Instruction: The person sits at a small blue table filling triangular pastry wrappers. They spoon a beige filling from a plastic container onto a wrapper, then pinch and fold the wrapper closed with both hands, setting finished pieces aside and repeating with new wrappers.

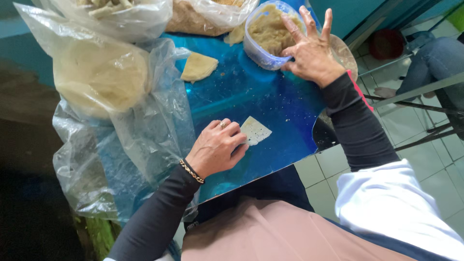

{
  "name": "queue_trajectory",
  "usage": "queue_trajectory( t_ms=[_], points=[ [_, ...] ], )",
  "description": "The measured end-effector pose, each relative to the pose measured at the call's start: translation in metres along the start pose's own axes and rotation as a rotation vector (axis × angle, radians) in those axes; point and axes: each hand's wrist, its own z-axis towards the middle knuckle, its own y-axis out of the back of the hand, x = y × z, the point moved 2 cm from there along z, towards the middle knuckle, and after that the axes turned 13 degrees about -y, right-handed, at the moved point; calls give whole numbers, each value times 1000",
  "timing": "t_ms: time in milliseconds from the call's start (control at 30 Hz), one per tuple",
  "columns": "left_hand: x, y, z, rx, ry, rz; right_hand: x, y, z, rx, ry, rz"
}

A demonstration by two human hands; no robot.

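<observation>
Left hand (216, 149) fingers curled, pinning wrapper (255, 130) — right hand (309, 46) (fingers spread) in filling tub (263, 41).

A folded wrapper (198, 66) is seen on the blue bench (270, 104). Clear plastic bags (104, 72) with pale round sheets are placed at its left side. A tiled floor (430, 159) is seen at the right.

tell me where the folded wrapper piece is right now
In the head view the folded wrapper lies alone on the blue tray, upper middle, left of the filling tub and right of the plastic bag.
</observation>
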Motion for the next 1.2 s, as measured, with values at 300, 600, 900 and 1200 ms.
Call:
queue_trajectory(
  t_ms=[300,600,900,1200],
  points=[
    [1,4,-1,-62,-14,5,34,82,-35,-64,-105,398],
    [5,-3,-2,-13,10,24,133,79,-112,-98,92,293],
    [4,-2,-1,-18,12,10,123,76,-102,-186,116,108],
    [4,-3,-4,-18,15,14,121,70,-113,-175,301,-61]
  ],
)
